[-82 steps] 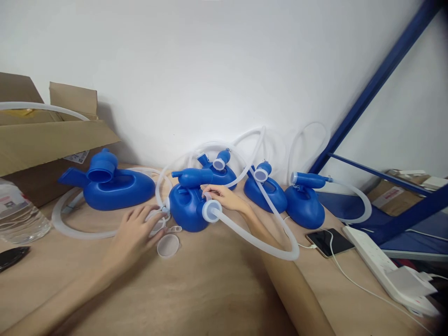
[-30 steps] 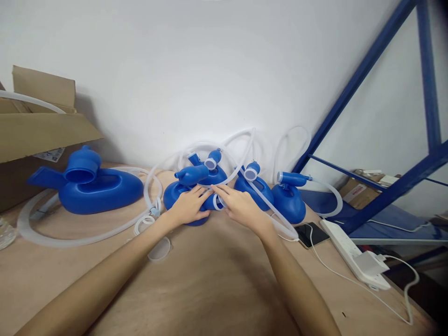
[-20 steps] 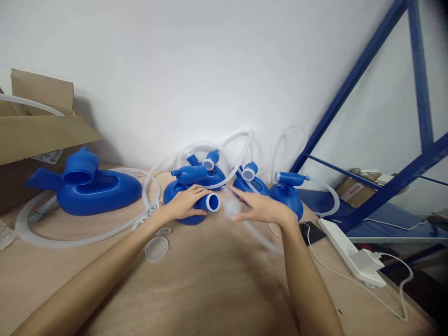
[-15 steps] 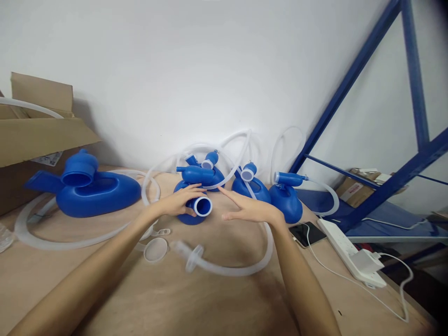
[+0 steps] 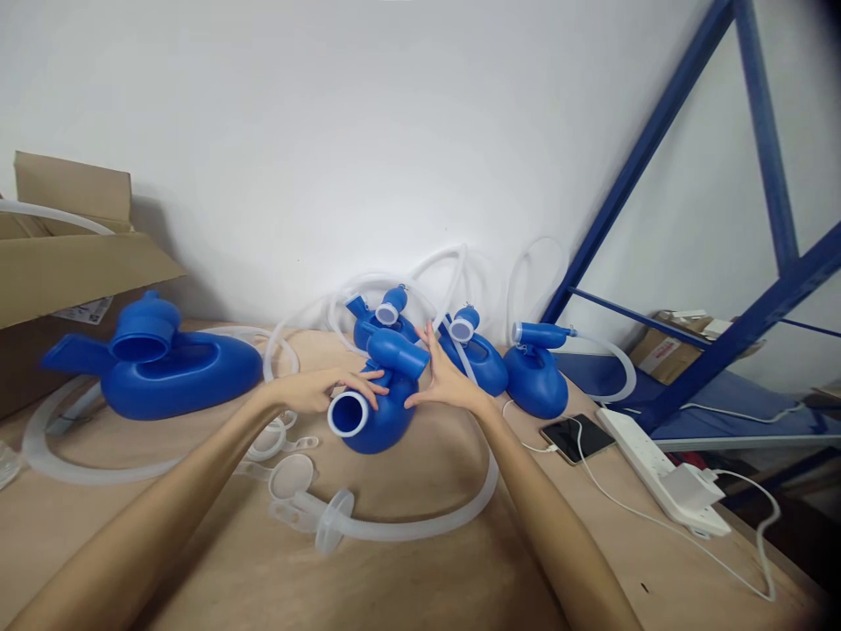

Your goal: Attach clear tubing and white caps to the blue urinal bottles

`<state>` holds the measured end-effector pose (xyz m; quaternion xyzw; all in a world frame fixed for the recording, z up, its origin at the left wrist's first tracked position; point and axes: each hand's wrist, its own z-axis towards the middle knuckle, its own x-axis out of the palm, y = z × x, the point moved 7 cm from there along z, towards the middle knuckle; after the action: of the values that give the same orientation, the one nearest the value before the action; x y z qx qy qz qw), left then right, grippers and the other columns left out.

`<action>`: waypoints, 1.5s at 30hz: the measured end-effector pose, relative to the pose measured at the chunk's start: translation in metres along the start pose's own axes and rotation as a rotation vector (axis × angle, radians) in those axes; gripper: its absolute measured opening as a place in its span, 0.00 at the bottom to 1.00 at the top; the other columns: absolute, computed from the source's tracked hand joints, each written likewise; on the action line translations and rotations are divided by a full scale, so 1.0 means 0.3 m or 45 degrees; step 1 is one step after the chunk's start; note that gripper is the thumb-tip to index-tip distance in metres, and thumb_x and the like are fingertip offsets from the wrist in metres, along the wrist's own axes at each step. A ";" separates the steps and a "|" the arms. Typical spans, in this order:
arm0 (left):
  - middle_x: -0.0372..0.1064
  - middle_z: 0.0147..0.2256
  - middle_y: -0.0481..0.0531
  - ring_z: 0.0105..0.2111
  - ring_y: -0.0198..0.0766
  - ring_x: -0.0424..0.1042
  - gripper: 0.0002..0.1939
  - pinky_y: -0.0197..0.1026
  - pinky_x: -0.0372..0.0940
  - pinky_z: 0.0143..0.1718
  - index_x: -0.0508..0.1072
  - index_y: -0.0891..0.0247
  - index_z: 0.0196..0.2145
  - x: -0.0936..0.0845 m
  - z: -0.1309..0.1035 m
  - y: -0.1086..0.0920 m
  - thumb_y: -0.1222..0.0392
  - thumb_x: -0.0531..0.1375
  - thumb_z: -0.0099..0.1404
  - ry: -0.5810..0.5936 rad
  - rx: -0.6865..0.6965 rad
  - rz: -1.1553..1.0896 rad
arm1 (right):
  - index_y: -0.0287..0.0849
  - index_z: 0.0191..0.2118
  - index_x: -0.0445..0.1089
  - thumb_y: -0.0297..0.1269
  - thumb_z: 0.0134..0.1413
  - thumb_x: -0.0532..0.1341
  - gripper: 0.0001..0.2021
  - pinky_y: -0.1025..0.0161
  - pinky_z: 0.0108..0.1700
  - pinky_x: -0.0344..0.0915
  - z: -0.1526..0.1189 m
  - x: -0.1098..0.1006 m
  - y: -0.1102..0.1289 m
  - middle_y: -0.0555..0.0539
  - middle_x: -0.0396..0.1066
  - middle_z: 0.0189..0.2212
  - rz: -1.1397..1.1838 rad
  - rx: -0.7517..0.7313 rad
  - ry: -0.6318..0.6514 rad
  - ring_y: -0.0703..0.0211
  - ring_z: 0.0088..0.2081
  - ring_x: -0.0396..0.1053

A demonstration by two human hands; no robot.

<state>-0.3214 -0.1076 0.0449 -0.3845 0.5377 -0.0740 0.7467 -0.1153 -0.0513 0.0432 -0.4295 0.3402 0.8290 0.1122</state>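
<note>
A blue urinal bottle (image 5: 386,429) stands near the middle of the wooden table, its white-rimmed mouth turned towards me. Fingers of my left hand (image 5: 328,387) curl over its neck beside the mouth. On the other side, my right hand (image 5: 453,379) presses the bottle with the thumb low on the body and its fingers up by the blue spout head (image 5: 398,350). A clear hose (image 5: 420,528) with a round translucent cap (image 5: 335,521) on it curves in front. Loose translucent caps (image 5: 291,476) lie left of the bottle.
Other blue urinal bottles stand behind and right (image 5: 535,381), with hoses against the wall. A larger-looking one (image 5: 184,372) lies left, before an open cardboard box (image 5: 72,272). At right are a phone (image 5: 578,438), a power strip (image 5: 657,478), cables and a blue metal rack (image 5: 716,350).
The bottle has been turned, its mouth swinging left and its spout head right. My right hand has closed in from beside it to touch it. The hose end with its cap has shifted left and nearer.
</note>
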 end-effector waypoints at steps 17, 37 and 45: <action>0.78 0.39 0.54 0.37 0.48 0.74 0.20 0.43 0.60 0.35 0.77 0.58 0.44 -0.091 -0.120 -0.246 0.39 0.58 0.69 -0.315 -0.748 0.691 | 0.51 0.66 0.64 0.51 0.40 0.79 0.46 0.40 0.64 0.66 -0.021 0.063 -0.084 0.42 0.72 0.58 0.134 0.122 -0.106 0.37 0.61 0.70; 0.60 0.31 0.45 0.31 0.39 0.61 0.22 0.42 0.61 0.34 0.61 0.58 0.35 -0.094 -0.072 -0.010 0.39 0.62 0.60 -0.552 -0.619 -0.102 | 0.51 0.61 0.71 0.51 0.47 0.77 0.35 0.45 0.54 0.76 -0.029 0.084 -0.112 0.45 0.79 0.50 0.199 0.185 -0.130 0.41 0.51 0.78; 0.63 0.33 0.46 0.34 0.41 0.64 0.24 0.44 0.62 0.38 0.60 0.57 0.38 -0.076 -0.072 0.009 0.36 0.61 0.57 -0.566 -0.707 -0.159 | 0.47 0.56 0.73 0.49 0.45 0.78 0.32 0.44 0.56 0.75 -0.031 0.089 -0.121 0.43 0.78 0.52 0.230 0.255 -0.137 0.41 0.52 0.78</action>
<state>-0.3502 -0.1043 0.0575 -0.6114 0.3372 0.1147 0.7066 -0.1083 -0.0333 0.0015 -0.3388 0.4519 0.8194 0.0977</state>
